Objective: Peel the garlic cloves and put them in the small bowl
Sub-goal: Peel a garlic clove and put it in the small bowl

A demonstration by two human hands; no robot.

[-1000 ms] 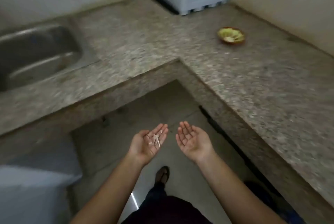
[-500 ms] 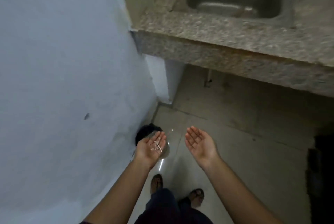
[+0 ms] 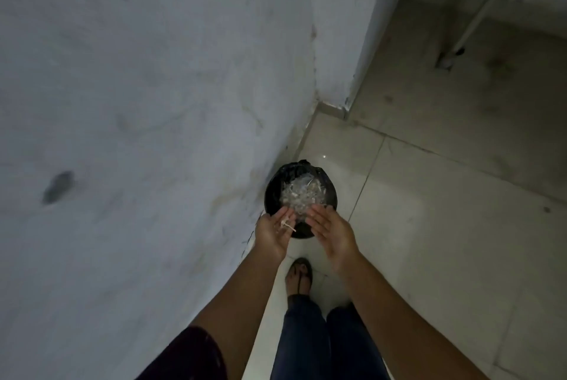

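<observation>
The thin, pale, papery garlic skins (image 3: 287, 225) lie on our left hand (image 3: 271, 235), spread flat and palm-up, likely so nothing slides off before we tip it. Our right hand (image 3: 329, 231), fingers straight and holding nothing, stands just beside it as a guard. Both hover over the round black bag-lined bin (image 3: 271, 195), which holds 1 heap of pale peelings (image 3: 302, 195). The cloves and the small bowl are out of view.

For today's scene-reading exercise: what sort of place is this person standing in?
Likely an indoor corner, perhaps a kitchen's: tiled floor, plain wall, and a black-lined bin of pale scraps.
</observation>
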